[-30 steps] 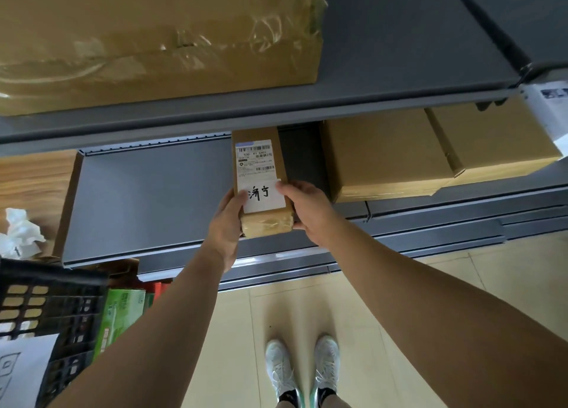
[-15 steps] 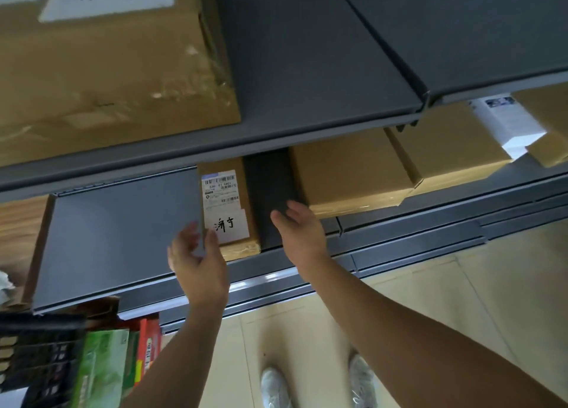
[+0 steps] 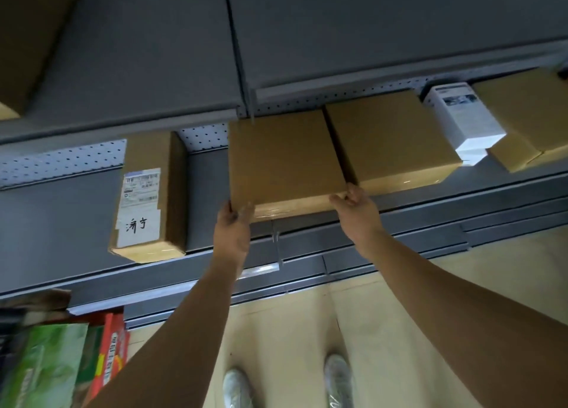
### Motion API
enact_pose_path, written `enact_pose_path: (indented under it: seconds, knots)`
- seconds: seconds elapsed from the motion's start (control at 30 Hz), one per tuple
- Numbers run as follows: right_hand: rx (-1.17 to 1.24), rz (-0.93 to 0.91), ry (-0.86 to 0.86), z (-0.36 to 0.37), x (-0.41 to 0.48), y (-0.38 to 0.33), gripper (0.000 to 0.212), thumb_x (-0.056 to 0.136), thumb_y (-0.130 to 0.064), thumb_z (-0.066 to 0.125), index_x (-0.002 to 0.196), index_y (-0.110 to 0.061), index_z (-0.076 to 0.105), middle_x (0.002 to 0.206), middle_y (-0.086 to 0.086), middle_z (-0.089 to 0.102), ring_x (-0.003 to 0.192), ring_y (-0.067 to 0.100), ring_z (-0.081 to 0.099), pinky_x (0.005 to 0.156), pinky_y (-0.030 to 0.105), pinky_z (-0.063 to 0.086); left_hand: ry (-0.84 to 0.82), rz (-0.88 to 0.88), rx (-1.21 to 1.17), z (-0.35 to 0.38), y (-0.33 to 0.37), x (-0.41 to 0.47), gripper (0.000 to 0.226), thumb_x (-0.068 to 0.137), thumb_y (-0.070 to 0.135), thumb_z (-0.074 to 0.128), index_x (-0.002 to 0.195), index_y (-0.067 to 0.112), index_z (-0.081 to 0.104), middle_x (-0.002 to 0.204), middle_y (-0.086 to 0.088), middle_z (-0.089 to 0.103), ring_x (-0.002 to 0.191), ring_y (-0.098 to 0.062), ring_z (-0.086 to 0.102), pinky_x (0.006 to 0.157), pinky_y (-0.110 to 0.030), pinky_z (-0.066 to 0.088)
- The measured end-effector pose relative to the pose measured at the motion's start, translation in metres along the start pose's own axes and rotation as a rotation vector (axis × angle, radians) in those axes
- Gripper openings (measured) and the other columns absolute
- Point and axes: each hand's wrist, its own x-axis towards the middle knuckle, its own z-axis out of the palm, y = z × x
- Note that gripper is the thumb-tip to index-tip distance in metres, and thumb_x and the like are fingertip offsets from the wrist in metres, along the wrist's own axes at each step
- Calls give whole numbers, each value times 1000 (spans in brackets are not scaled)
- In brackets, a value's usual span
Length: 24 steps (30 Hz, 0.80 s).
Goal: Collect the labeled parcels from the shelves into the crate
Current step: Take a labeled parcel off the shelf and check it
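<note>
Grey metal shelving [image 3: 307,38] fills the upper part of the view, with a pale tiled floor [image 3: 399,300] below it and a perforated back panel behind the lower shelf [image 3: 61,223]. On that shelf a flat brown cardboard box [image 3: 282,158] lies with its near edge at the shelf lip. The left hand [image 3: 232,226] grips its near left corner, fingers curled onto the front face, and the right hand [image 3: 358,207] pinches its near right corner, thumb on top. No label shows on the box's top. Just to its right, touching or nearly so, sits a second plain box [image 3: 390,143]; farther right a white carton [image 3: 464,118] rests on more brown boxes [image 3: 528,124]. To the left, apart from both hands, the labeled parcel [image 3: 150,198] lies on the shelf, its near end overhanging the edge. Green and red packages [image 3: 55,361] show at the lower left, white shoes [image 3: 236,389] below.
</note>
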Motion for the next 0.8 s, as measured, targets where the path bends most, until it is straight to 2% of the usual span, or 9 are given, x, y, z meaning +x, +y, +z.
enact_pose_path:
  seconds: [0.07,0.13,0.23,0.33,0.43,0.5,0.57,0.7,0.8]
  knots:
    - [-35,7,-45,-10,1,8,51,95,-24,70,142,-16,53,128,-6,67,119,13,63,100,25,45,6,-6,-10,4,-7,-12,39,96,19,66,134,21,56,115,5,68,99,-7,64,87,-23,41]
    - [-26,7,-83,-24,-9,15,40,94,-18,72,132,-18,58,118,-5,71,109,11,66,88,17,47,48,-37,-21,2,-18,-32,37,96,20,67,131,23,53,114,4,66,98,-5,62,83,-22,42]
    - [13,12,-111,-41,-31,23,23,93,-20,74,109,-28,59,102,-12,70,102,6,65,78,11,46,75,-34,-47,-7,-30,-63,39,98,34,64,133,25,50,122,4,62,111,-15,59,88,-26,40]
    - [73,10,-127,-43,-27,24,5,99,-35,65,103,-35,62,99,-14,68,102,12,64,93,31,49,94,-90,-97,-12,-31,-51,50,101,46,53,146,27,43,136,8,52,126,-16,49,104,-30,32]
    - [80,66,-138,-33,-14,19,24,102,-46,55,117,-28,63,94,-15,62,97,11,58,107,43,48,2,-151,-106,-13,-28,-29,74,88,69,59,148,29,45,142,8,54,133,-18,48,120,-43,29]
    - [105,105,-118,-31,-17,23,17,101,-44,58,110,-30,62,100,-11,64,103,16,60,108,49,48,-23,-151,-123,-12,-34,-32,72,84,69,64,141,27,50,138,1,59,126,-21,54,118,-51,35]
    - [184,196,-98,-38,-30,33,7,98,-32,64,103,-27,61,105,-3,67,100,19,61,105,52,49,21,-165,-170,-15,-46,-49,58,88,64,60,130,25,51,131,-2,60,117,-20,55,112,-47,40]
    - [353,385,-174,-49,-52,51,37,95,-23,65,128,-11,55,120,11,67,105,26,63,80,41,50,-62,-229,-278,-32,-67,-82,43,85,59,63,112,29,48,108,1,63,98,-20,55,86,-41,42]
    - [342,396,-194,-46,-61,51,42,91,-24,71,127,-13,53,120,10,69,106,27,65,75,37,48,-136,-262,-261,-43,-72,-87,39,86,51,72,113,35,48,114,-4,69,98,-24,61,88,-45,45]
